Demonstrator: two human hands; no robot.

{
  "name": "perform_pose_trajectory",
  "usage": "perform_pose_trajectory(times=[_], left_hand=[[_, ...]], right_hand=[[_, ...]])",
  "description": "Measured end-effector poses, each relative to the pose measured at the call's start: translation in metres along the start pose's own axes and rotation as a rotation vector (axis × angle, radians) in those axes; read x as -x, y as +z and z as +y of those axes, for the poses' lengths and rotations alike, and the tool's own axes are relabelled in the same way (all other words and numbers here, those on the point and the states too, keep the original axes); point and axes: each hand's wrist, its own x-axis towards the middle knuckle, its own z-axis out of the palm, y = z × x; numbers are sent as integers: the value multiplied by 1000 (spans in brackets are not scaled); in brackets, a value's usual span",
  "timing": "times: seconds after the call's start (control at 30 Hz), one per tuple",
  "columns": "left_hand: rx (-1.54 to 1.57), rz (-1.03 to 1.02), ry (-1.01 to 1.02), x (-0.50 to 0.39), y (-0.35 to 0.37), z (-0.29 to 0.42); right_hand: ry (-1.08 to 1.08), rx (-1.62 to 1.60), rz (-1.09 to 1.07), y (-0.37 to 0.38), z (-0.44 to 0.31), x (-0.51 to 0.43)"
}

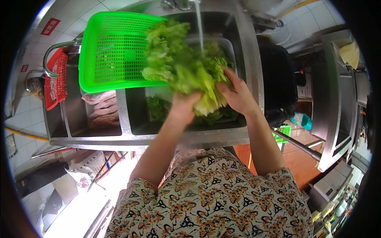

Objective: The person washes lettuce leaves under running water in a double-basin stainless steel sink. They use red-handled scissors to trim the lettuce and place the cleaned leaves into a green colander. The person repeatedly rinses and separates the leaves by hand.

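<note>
A large bunch of green leaf lettuce [196,77] is held between my two hands above the right-hand basin of a steel sink [143,119]. My left hand [186,105], blurred, grips its stem end from the left, with the fingers partly hidden by leaves. On the right side, my right hand [238,92] has its thumb and fingers around the leaves. Water [198,26] streams from the tap onto the bunch. Beyond the lettuce, a green plastic basket [119,26] lies across the basins, and leaves overlap its right end. Darker leaves [157,107] lie lower in the basin.
Pieces of raw meat [104,108] lie in the basin to the left. Farther left is a red plastic basket [61,77] near a curved steel tap [49,53]. A bin lined with a black bag [276,80] stands against the sink's right side.
</note>
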Motion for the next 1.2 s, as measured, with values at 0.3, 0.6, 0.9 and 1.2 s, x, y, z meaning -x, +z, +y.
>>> perform_pose_trajectory(times=[0.3,0.6,0.9,1.2], left_hand=[[-546,-234,80,-13,-14,71],[-1449,-327,42,-125,-46,243],[-1690,-381,-74,-230,-92,225],[-1741,-275,232,-300,-148,145]], right_hand=[[221,-617,-24,8,-15,-2],[394,-973,-64,102,-65,-126],[299,-1140,276,229,-45,-201],[436,-521,-7,210,-36,-214]])
